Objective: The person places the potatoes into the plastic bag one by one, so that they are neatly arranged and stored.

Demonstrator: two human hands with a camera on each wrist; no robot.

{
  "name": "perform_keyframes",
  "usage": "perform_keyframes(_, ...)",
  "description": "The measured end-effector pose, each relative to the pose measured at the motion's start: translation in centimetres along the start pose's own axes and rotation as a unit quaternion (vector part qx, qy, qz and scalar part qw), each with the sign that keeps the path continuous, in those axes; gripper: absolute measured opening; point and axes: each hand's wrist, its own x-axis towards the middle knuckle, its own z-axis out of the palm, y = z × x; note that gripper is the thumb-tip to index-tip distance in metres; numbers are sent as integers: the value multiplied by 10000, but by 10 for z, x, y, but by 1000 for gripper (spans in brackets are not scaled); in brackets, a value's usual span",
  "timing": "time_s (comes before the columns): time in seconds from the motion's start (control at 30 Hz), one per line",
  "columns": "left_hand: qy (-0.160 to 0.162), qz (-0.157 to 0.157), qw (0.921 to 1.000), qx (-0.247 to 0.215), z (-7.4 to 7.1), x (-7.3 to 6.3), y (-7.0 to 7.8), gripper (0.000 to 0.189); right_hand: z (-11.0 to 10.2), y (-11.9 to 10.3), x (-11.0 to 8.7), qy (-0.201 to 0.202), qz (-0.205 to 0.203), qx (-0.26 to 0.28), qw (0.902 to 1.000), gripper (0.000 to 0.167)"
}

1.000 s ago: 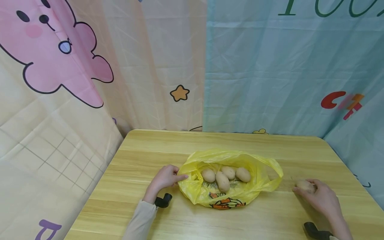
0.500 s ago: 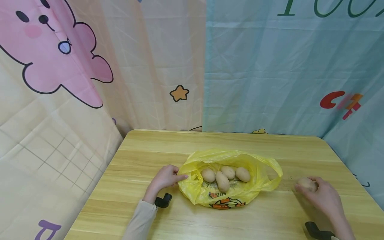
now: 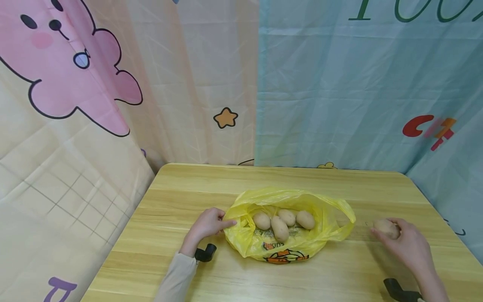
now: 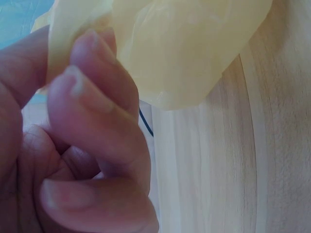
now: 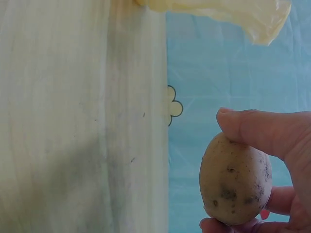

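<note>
A yellow plastic bag point(image 3: 249, 247) lies in the middle of the table with its mouth held wide. Several potatoes point(image 3: 280, 229) rest inside it. At the bag's left edge my left hand point(image 3: 206, 225) pinches the plastic between thumb and fingers; the left wrist view shows the curled fingers close up against the yellow film point(image 4: 175, 53). Off to the right of the bag, my right hand point(image 3: 409, 243) grips one potato point(image 5: 235, 179) between thumb and fingers. Dark specks of soil mark that potato's skin.
The wooden table point(image 3: 181, 184) has rounded far corners. Printed curtains point(image 3: 196, 84) hang behind it and along both sides. A bag handle loop point(image 3: 345, 209) sticks out on the right. Each wrist wears a black mount point(image 3: 206, 252). Small dark specks lie on the tabletop near the right hand.
My right hand has risen slightly with the potato in its grip and shifted a little away from me. The left hand and the bag have stayed put.
</note>
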Motion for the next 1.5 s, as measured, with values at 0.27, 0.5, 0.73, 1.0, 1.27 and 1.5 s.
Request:
perform_keyframes(0.27, 39, 41, 10000, 26, 0, 1, -2, 30, -5, -17, -3, 195, 43, 71, 9998, 69)
perform_keyframes(0.5, 34, 55, 10000, 7, 0, 1, -2, 31, -10, -30, -6, 263, 82, 56, 9996, 72)
perform_keyframes(0.73, 7, 27, 10000, -1, 0, 1, -2, 30, -13, -41, -10, 461, 21, 37, 9989, 69)
perform_keyframes(1.0, -4, 4, 10000, 11, 0, 1, -1, 30, -16, -52, -15, 557, -75, 77, 9984, 65)
perform_keyframes(1.27, -4, 19, 10000, 26, 0, 1, -2, 30, -17, -62, -19, 653, -317, 144, 9973, 60)
perform_keyframes(1.5, 22, 47, 10000, 46, 0, 2, -3, 30, -14, -72, -22, 783, -532, 237, 9952, 56)
